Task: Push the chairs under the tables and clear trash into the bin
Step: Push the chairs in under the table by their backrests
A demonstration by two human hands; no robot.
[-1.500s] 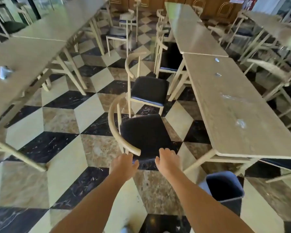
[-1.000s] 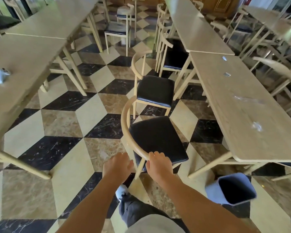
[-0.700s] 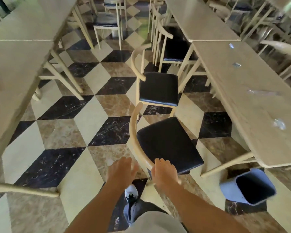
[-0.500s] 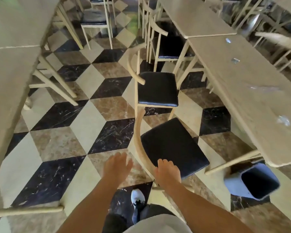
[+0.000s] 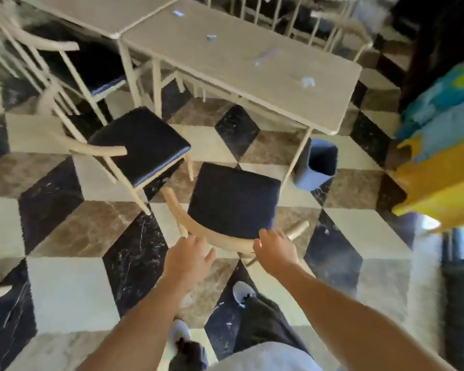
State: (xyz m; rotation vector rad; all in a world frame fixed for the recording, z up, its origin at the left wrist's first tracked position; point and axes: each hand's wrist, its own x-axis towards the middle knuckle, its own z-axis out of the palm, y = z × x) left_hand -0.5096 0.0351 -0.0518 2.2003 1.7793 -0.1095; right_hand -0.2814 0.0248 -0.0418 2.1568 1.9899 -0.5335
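A pale wooden chair (image 5: 233, 199) with a black seat stands on the checkered floor, facing the long wooden table (image 5: 241, 73). My right hand (image 5: 275, 250) grips the right part of its curved back rail. My left hand (image 5: 188, 261) is on the left part of the rail, fingers over it and thumb spread. The seat's front edge is just short of the table edge. Small scraps of trash (image 5: 307, 82) lie on the tabletop, with another scrap (image 5: 211, 38) farther back. A grey-blue bin (image 5: 306, 178) sits tilted on the floor by the table's leg.
A second black-seated chair (image 5: 140, 143) stands pulled out, left of mine and close to it. More chairs (image 5: 91, 68) crowd the far left. A yellow and blue object (image 5: 445, 162) juts in at the right. My shoes (image 5: 243, 293) are right behind the chair.
I have swung round the chair, which now faces the table. My left hand, earlier hovering beside the back rail, has come onto it; my right hand stays on the rail.
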